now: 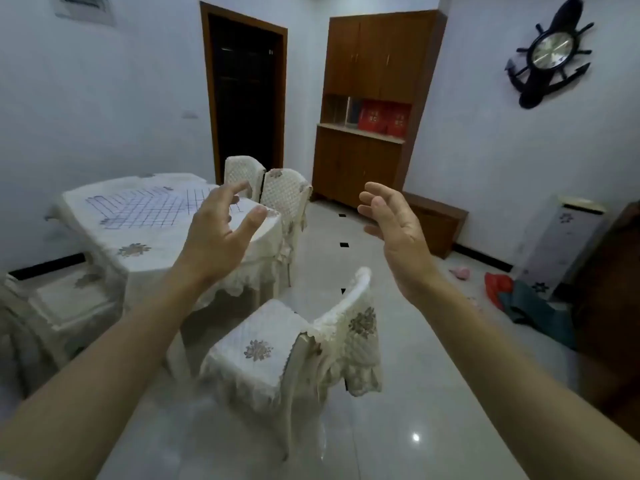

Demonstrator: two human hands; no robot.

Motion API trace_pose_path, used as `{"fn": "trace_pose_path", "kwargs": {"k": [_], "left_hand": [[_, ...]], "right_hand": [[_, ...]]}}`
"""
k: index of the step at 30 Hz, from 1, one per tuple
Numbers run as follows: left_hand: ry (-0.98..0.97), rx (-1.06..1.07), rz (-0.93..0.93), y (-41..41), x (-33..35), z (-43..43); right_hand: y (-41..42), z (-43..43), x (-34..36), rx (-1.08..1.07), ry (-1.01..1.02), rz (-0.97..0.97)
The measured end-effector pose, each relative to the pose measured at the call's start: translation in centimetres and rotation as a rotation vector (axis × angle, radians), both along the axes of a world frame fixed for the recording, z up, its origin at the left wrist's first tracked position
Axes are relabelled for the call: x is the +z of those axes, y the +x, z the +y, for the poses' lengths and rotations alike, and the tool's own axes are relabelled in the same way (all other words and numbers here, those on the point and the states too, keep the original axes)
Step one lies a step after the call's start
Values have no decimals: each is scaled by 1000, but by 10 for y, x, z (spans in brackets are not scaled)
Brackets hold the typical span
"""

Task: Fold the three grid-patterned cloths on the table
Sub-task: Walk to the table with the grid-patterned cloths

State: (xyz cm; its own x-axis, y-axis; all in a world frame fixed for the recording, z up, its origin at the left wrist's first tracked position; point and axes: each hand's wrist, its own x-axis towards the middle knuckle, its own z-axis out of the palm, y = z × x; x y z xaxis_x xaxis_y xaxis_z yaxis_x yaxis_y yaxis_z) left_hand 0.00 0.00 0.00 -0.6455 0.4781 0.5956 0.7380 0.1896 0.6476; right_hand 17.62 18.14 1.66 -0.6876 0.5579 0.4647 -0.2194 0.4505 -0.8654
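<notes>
Head view. Both forearms reach forward at mid-air height.

The left hand (221, 233) is raised, its fingers spread and loosely curved, and it holds nothing. It appears in front of the table's right edge and does not touch it. The right hand (394, 230) is also raised over the floor with its palm turned inward and fingers apart, gripping nothing.

The grid-patterned cloths (145, 209) lie flat on the far half of the table (138, 258), overlapping, well apart from both hands. How many layers there are cannot be told.

The cream tablecloth hangs over every table edge. A covered chair (259, 344) stands at the near right corner with its seat facing the table. Two more chairs (284, 192) stand side by side at the far right edge.

Open tiled floor (398, 393) runs between the chairs and the right wall. A heap of red and teal fabric (519, 299) lies on it near that wall.
</notes>
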Motion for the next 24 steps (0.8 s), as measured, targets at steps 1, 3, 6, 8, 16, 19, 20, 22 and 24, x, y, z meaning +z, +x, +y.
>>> {"fn": "trace_pose_path", "kwargs": {"k": [1,3,6,8,16,19,20,22,24], "left_hand": [[13,0,-9,3,1,9],[-6,5,-2,14,4,31],[-23,11,1,33,4,72],[-6,17,-12,46,6,103],[111,-44,-237,85,16,212],[98,-45,-219,82,17,244],[86,-42,-211,78,16,255],[56,-32,-204,68,12,276],[49,-42,-213,54,4,298]], "right_hand": [[5,8,1,-21,-18,22],[18,33,-1,-43,-47,40],[36,72,-6,-6,-93,48],[49,101,-5,31,-116,62],[81,213,-2,65,-119,83],[81,247,-4,56,-112,77],[79,258,-6,53,-119,73],[73,278,-12,41,-130,65],[64,300,-21,35,-140,62]]}}
